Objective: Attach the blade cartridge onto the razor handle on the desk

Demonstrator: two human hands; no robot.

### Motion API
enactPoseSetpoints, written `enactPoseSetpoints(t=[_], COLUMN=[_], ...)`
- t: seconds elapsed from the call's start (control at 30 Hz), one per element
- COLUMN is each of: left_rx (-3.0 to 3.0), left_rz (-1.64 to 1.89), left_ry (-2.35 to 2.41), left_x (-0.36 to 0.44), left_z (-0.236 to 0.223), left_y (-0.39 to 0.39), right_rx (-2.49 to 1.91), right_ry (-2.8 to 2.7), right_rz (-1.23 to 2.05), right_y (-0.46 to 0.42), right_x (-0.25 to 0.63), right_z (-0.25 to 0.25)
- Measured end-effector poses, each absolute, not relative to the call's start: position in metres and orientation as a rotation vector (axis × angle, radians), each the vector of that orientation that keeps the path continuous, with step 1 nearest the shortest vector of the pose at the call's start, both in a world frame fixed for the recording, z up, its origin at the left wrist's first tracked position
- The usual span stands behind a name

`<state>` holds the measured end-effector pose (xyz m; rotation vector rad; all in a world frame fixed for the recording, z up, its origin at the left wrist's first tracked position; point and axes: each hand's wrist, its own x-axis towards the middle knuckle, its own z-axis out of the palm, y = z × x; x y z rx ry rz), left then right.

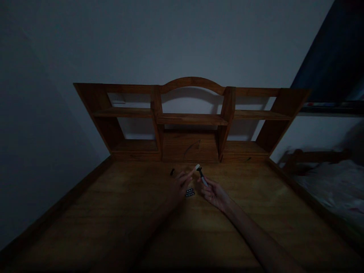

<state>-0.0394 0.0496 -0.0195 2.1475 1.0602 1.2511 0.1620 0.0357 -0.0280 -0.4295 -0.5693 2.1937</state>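
In the head view my right hand [213, 194] is closed around the grey handle of what looks like a razor [204, 179], its black neck and small head pointing up and away from me. My left hand [182, 181] has its index finger stretched out towards the razor's head. The tip of that finger looks very pale; whether it is lit or a small pale piece sits there, I cannot tell. Between the hands on the wooden desk [127, 204] lies a small dark pack [190, 192] with rows of light marks. A small black piece [172, 171] rests beyond my left hand.
A wooden shelf unit [192, 119] with several compartments stands along the back of the desk, against a plain wall [170, 41]. Raised wooden edges run down both sides. Right of the desk are pale bedding [332, 185] and a dark window [332, 60]. The room is dim.
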Motion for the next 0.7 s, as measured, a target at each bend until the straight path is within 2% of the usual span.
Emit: enactPoseSetpoints(t=[0.7], left_rx=[2.230], left_rz=[1.160], left_ry=[1.073], left_x=[-0.0367], left_z=[-0.0150], left_y=[0.0457], right_rx=[-0.470], right_ry=[-0.482], right_rz=[2.177], right_y=[0.0412], right_x=[0.1599], right_z=[-0.0339])
